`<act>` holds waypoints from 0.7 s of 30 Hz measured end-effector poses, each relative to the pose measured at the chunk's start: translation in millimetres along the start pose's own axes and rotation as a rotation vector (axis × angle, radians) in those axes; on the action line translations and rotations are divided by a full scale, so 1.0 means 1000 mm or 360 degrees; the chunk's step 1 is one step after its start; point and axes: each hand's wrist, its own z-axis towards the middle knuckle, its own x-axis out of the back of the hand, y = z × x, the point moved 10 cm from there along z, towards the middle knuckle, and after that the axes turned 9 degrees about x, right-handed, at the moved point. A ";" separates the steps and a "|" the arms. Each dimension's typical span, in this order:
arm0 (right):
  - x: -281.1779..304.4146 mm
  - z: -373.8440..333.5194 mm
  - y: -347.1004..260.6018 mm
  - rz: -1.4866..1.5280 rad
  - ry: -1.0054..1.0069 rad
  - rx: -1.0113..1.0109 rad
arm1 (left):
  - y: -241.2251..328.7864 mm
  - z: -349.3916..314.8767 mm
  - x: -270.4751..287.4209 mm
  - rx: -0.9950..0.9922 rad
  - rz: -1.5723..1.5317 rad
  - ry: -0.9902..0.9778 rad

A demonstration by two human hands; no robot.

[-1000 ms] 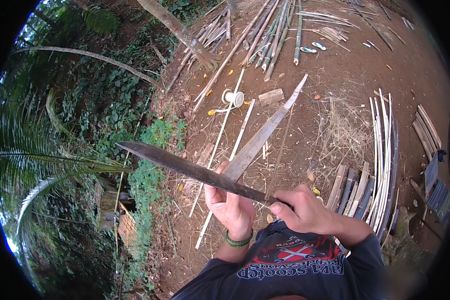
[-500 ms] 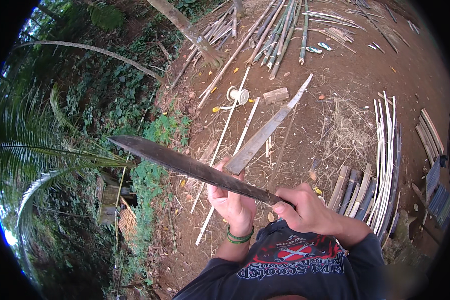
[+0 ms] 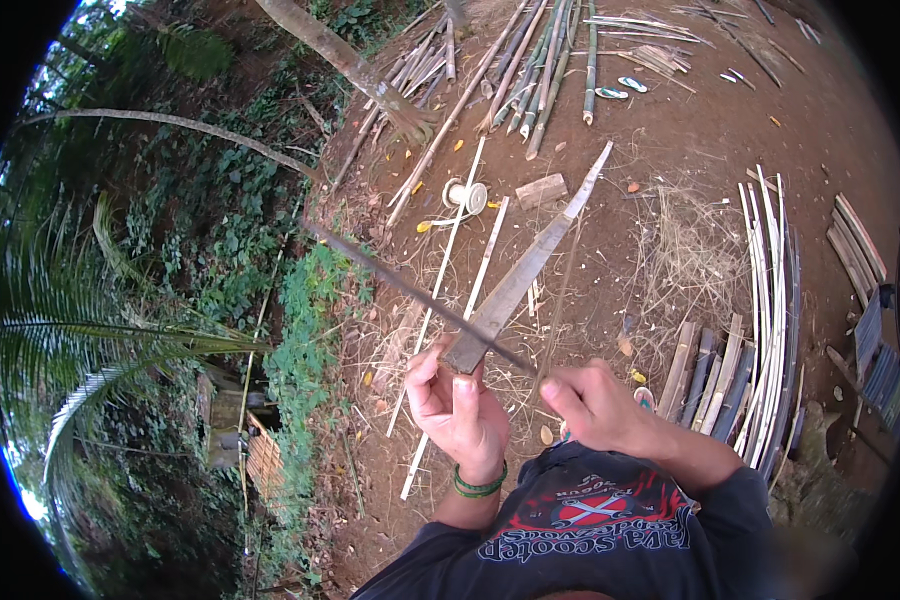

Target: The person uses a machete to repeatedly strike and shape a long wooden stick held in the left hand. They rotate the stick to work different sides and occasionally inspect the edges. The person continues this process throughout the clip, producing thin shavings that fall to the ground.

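Observation:
My left hand, a green band at its wrist, grips the near end of a flat bamboo slat. The slat points away from me and tapers to a pale, narrow far end. My right hand is closed round the handle of a machete, and the handle is mostly hidden by the fingers. Seen nearly edge-on, the dark blade crosses over the slat just beyond my left fingers, its tip out to the far left. Whether blade and slat touch, I cannot tell.
Bamboo poles lie on the soil at the far side, beside sandals. A white spool and a wood block sit ahead. Long pale strips and split pieces are at right. Plants line the left.
The machete blade has turned from showing its broad face to nearly edge-on, and its tip has swung away from me and to the right. My left hand still grips the slat.

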 end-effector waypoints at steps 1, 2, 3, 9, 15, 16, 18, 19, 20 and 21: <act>-0.004 -0.002 -0.011 0.0038 -0.0006 0.0127 | -0.003 -0.002 0.006 0.0043 0.0039 -0.0003; -0.006 -0.004 -0.019 0.0076 -0.0013 0.0255 | -0.003 -0.003 0.007 0.0035 0.0029 0.0001; -0.006 -0.001 -0.012 0.0071 -0.0018 0.0212 | -0.002 -0.003 0.004 0.0028 0.0020 0.0006; -0.005 0.001 -0.007 -0.0046 0.0016 0.0170 | -0.002 -0.001 0.012 -0.0030 0.0117 -0.0235; -0.002 0.007 0.020 -0.0073 0.0068 -0.0066 | -0.001 0.007 0.007 -0.0010 0.0059 0.0012; -0.005 0.005 0.006 -0.0069 0.0068 0.0088 | -0.002 0.007 0.010 -0.0006 0.0050 0.0016; -0.011 0.001 -0.019 -0.0062 0.0069 0.0395 | -0.004 0.004 0.019 0.0015 0.0086 -0.0072; -0.016 0.002 -0.005 0.0008 -0.0002 0.0318 | -0.001 0.003 0.015 -0.0030 0.0111 -0.0098; -0.009 0.006 0.017 -0.0035 0.0050 0.0211 | 0.000 0.006 0.006 -0.0081 0.0122 -0.0144; -0.002 0.010 0.039 -0.0078 0.0103 0.0103 | 0.002 0.010 0.001 -0.0106 0.0165 -0.0134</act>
